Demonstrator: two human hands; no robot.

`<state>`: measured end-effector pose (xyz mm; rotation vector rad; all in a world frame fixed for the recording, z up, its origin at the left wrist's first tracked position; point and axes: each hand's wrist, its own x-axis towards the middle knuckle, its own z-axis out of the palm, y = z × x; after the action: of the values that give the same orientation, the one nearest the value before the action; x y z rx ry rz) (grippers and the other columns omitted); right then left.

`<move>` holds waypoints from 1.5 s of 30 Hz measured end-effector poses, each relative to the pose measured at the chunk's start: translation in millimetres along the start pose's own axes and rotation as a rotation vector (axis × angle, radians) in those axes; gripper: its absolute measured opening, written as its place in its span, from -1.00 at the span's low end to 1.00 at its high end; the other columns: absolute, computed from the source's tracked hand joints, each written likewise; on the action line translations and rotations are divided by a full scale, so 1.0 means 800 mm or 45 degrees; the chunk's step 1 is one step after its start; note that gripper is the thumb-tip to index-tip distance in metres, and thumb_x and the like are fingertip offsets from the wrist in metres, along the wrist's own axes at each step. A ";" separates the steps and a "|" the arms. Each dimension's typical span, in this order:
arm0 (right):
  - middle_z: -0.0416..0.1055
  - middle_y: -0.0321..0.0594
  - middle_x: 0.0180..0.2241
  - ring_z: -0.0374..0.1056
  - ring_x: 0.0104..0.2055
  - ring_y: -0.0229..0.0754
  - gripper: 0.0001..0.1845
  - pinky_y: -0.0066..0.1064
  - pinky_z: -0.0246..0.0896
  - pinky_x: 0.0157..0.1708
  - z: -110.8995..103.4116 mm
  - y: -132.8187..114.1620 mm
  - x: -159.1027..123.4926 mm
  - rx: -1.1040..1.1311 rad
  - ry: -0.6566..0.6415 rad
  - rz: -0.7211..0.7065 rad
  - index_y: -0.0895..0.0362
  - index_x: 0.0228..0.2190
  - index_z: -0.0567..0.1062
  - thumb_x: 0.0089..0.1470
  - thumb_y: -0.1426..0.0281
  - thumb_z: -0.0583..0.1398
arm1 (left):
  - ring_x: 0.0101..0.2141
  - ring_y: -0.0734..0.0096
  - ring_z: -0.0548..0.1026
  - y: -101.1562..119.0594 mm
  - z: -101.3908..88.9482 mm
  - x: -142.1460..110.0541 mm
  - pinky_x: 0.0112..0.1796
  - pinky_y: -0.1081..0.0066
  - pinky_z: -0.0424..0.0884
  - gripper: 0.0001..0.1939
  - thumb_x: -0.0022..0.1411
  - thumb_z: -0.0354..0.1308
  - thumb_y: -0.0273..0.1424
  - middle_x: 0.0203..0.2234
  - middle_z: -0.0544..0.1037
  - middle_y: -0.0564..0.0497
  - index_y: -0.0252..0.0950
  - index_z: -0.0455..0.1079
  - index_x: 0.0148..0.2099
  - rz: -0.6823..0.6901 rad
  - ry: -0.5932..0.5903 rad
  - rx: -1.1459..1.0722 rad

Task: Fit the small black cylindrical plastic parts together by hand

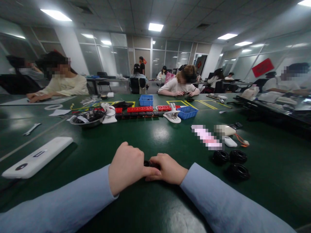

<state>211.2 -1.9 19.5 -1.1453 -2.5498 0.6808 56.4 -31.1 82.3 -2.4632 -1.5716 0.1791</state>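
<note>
My left hand [127,168] and my right hand [167,168] meet low over the green table, closed around one small black ring-shaped part [147,163]. Fingers cover most of it, so its exact kind cannot be made out. My left thumb lies along its near side, against the right hand's fingers. To the right of my right hand sit three black tyre-like rings, one at the front [239,171] and two behind it [221,156].
Left lies a long white device [39,157], with a wrench [32,129] behind. Ahead are a metal bowl [87,122], red power strips [140,109], a white clamp [172,114] and blue baskets [187,112]. Right of centre lies a white mouse-like object [230,141]. A person [179,85] sits opposite.
</note>
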 end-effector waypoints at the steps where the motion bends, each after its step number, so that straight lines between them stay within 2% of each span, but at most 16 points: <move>1: 0.25 -0.36 -0.57 0.13 -0.46 -0.31 -0.62 -0.48 -0.09 -0.48 0.000 0.000 0.000 0.005 -0.001 -0.002 0.16 -0.52 0.42 -0.22 0.10 0.32 | -0.46 0.17 0.46 -0.004 -0.002 0.000 -0.34 0.23 0.21 -0.26 0.11 -0.17 0.18 -0.54 0.52 -0.20 -0.40 0.49 -0.45 -0.011 0.053 -0.013; 3: 0.28 -0.36 -0.56 0.16 -0.46 -0.30 -0.64 -0.49 -0.07 -0.47 0.000 0.000 -0.001 0.029 -0.004 -0.008 0.16 -0.48 0.44 -0.21 0.14 0.33 | -0.39 0.18 0.46 -0.014 -0.006 0.000 -0.29 0.22 0.21 -0.35 0.18 -0.14 0.09 -0.48 0.53 -0.15 -0.38 0.50 -0.36 0.052 0.183 -0.095; 5: 0.29 -0.36 -0.55 0.18 -0.45 -0.30 -0.65 -0.49 -0.05 -0.46 0.000 0.001 -0.001 0.057 -0.003 -0.018 0.15 -0.45 0.46 -0.21 0.15 0.33 | -0.32 0.24 0.45 -0.027 -0.011 0.002 -0.24 0.25 0.20 -0.52 0.21 -0.04 -0.02 -0.41 0.54 -0.07 -0.30 0.49 -0.25 0.262 0.238 -0.264; 7: 0.29 -0.36 -0.55 0.18 -0.45 -0.30 -0.65 -0.49 -0.04 -0.46 0.000 0.001 -0.001 0.066 -0.008 -0.036 0.16 -0.46 0.45 -0.21 0.15 0.33 | -0.26 0.32 0.43 -0.039 -0.015 0.006 -0.22 0.34 0.22 -0.68 0.18 0.09 -0.13 -0.33 0.53 0.00 -0.24 0.47 -0.18 0.505 0.164 -0.457; 9: 0.27 -0.36 -0.56 0.17 -0.46 -0.30 -0.65 -0.49 -0.05 -0.47 0.000 0.002 -0.001 0.060 -0.013 -0.052 0.17 -0.51 0.45 -0.20 0.14 0.33 | -0.21 0.36 0.41 -0.048 -0.017 0.011 -0.22 0.41 0.24 -0.74 0.14 0.17 -0.24 -0.26 0.52 0.03 -0.21 0.44 -0.12 0.674 0.066 -0.602; 13: 0.26 -0.38 -0.56 0.15 -0.48 -0.31 -0.64 -0.49 -0.06 -0.48 -0.002 0.002 -0.001 0.084 -0.015 -0.082 0.14 -0.38 0.48 -0.19 0.16 0.33 | -0.14 0.38 0.37 -0.056 -0.012 0.018 -0.15 0.44 0.22 -0.67 0.10 0.24 -0.38 -0.18 0.50 0.06 -0.17 0.41 -0.04 0.817 -0.009 -0.703; 16: 0.26 -0.38 -0.55 0.16 -0.47 -0.31 -0.61 -0.49 -0.06 -0.47 -0.004 0.001 -0.001 0.093 -0.017 -0.078 0.11 -0.30 0.48 -0.19 0.17 0.33 | -0.13 0.35 0.37 -0.057 -0.004 0.022 -0.12 0.38 0.16 -0.69 0.07 0.26 -0.37 -0.17 0.50 0.09 -0.14 0.43 -0.08 0.824 0.009 -0.650; 19: 0.27 -0.36 -0.54 0.17 -0.46 -0.30 -0.63 -0.49 -0.06 -0.47 -0.005 -0.001 0.000 0.080 -0.035 -0.031 0.13 -0.36 0.49 -0.20 0.16 0.33 | -0.15 0.36 0.38 -0.055 0.003 0.024 -0.13 0.36 0.12 -0.74 0.07 0.26 -0.33 -0.23 0.53 0.12 -0.13 0.45 -0.13 0.834 0.008 -0.597; 27: 0.26 -0.38 -0.56 0.18 -0.46 -0.31 -0.65 -0.50 -0.05 -0.47 -0.006 -0.003 0.000 0.081 -0.048 -0.036 0.16 -0.41 0.47 -0.19 0.16 0.33 | -0.23 0.38 0.42 -0.044 0.004 0.022 -0.24 0.41 0.19 -0.78 0.05 0.27 -0.29 -0.31 0.53 0.07 -0.20 0.48 -0.21 0.766 -0.008 -0.536; 35: 0.28 -0.35 -0.54 0.18 -0.44 -0.29 -0.64 -0.49 -0.05 -0.45 -0.004 -0.002 0.000 0.057 -0.031 -0.043 0.15 -0.39 0.47 -0.19 0.15 0.32 | -0.29 0.39 0.43 -0.045 0.002 0.023 -0.28 0.43 0.24 -0.77 0.07 0.25 -0.27 -0.36 0.53 0.04 -0.22 0.49 -0.20 0.765 -0.024 -0.460; 40: 0.28 -0.37 -0.55 0.18 -0.46 -0.30 -0.65 -0.49 -0.06 -0.46 -0.003 -0.003 0.000 0.077 -0.031 -0.037 0.16 -0.42 0.46 -0.20 0.17 0.33 | -0.24 0.37 0.42 -0.048 -0.004 0.019 -0.25 0.43 0.26 -0.70 0.03 0.29 -0.34 -0.31 0.52 0.05 -0.18 0.46 -0.12 0.797 -0.069 -0.435; 45: 0.29 -0.36 -0.54 0.19 -0.45 -0.29 -0.64 -0.48 -0.05 -0.45 -0.003 -0.003 0.001 0.067 -0.036 -0.043 0.16 -0.40 0.47 -0.20 0.17 0.33 | -0.23 0.37 0.42 -0.047 -0.004 0.019 -0.24 0.44 0.27 -0.69 0.02 0.29 -0.36 -0.30 0.52 0.04 -0.20 0.46 -0.12 0.754 -0.101 -0.461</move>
<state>210.4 -2.1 22.8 -1.0807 -2.5523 0.7564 30.7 -2.1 94.7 -3.1858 -0.9108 0.0863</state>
